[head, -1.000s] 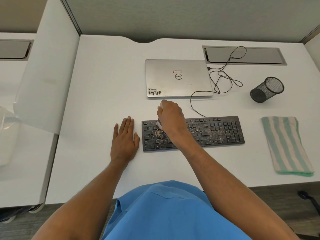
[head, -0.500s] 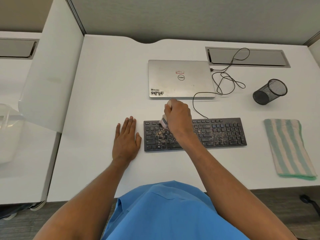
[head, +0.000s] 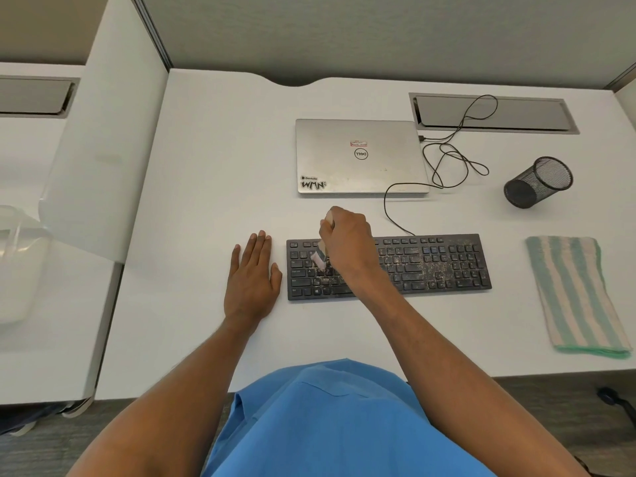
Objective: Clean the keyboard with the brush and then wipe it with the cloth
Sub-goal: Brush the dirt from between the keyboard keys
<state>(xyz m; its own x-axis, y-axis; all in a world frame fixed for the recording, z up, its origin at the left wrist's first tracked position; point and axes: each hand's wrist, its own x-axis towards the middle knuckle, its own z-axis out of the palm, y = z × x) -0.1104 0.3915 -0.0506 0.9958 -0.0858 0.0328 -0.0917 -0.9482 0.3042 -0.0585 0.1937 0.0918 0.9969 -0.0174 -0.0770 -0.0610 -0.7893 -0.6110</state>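
Right hand (head: 346, 242), fingers wrapped round the brush (head: 319, 258), has drawn the bristles from the top row to the middle rows at the left end of the keyboard (head: 447, 266). Grit is thick on the right half, so brushing is judged unfinished. Left hand (head: 253, 284) remains flat on the bench (head: 206, 201), just beside the keyboard. Cloth (head: 574, 294) lies folded at right, untouched. The laptop cable (head: 389, 208) trails behind and does not obstruct.

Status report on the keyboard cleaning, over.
Right hand grips brush, bristles on keyboard, left half. Left hand flat on desk beside it. Grit across right half; cloth untouched. Nothing in the way.
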